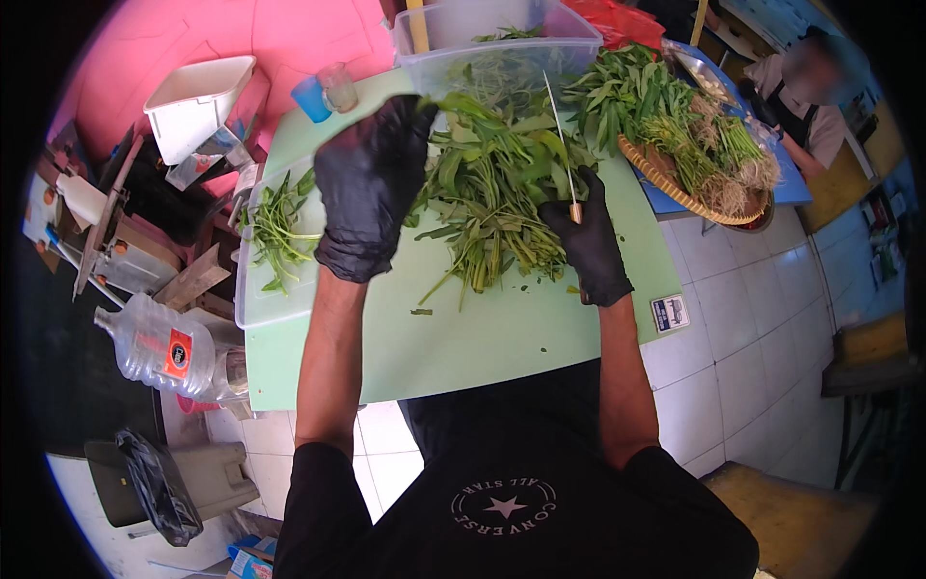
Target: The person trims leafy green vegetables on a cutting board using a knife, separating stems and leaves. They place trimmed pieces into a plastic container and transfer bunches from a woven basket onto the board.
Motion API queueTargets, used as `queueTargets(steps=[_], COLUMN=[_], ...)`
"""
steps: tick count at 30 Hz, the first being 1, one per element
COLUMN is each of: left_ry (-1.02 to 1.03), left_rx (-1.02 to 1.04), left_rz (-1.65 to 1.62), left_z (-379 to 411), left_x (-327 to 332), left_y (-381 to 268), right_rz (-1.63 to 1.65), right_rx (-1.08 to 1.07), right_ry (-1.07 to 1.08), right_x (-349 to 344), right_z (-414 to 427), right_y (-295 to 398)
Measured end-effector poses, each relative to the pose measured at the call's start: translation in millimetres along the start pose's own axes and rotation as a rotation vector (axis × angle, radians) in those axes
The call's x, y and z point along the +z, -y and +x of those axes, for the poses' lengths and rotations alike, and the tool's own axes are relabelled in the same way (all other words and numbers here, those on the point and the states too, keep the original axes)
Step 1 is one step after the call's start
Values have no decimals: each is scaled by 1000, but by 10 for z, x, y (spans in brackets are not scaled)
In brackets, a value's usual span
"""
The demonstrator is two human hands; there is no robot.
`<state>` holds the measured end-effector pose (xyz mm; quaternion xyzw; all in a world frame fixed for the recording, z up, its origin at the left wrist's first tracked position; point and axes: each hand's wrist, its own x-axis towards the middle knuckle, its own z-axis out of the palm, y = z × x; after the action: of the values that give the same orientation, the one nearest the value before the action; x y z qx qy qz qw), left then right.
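Observation:
A heap of leafy green vegetable stems (492,195) lies on the pale green table. My right hand (589,239), in a black glove, grips a knife (561,137) by its wooden handle, the blade pointing up and away over the heap's right side. My left hand (372,181), also black-gloved, is raised at the heap's left, with leafy greens (463,108) at its fingertips. Its fingers are curled, and the palm side is hidden. Left of that hand, some cut greens (278,231) lie in a clear plastic tray. Small leaf bits are scattered near the heap.
A clear plastic bin (499,54) with greens stands behind the heap. Blue and clear cups (311,99) stand at the back left. At right, a woven basket (694,188) holds rooted bunches on a blue table (796,184), where another person (803,108) sits. Left is a large empty bottle (155,347).

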<state>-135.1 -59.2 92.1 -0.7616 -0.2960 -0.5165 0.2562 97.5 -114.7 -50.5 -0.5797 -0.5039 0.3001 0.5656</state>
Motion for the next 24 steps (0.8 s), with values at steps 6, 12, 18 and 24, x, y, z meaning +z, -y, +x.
queueTargets(steps=[6,12,18,24], left_ry=[-91,-280,-14,-109], left_rx=[-174,-602,-1017,-1620], left_rz=[-236,-898,-1207,-2088], left_z=[364,979,658,-869], left_x=[-45,-180,-133,379], left_y=[246,401,740,494], right_rz=[23,0,109,218], right_rx=[122,146,8,-20], right_ry=[16,84,-116,-289], right_x=[-73,-136,-68,-62], right_z=[-7,25,29,-11], right_y=[218,68,-72,385])
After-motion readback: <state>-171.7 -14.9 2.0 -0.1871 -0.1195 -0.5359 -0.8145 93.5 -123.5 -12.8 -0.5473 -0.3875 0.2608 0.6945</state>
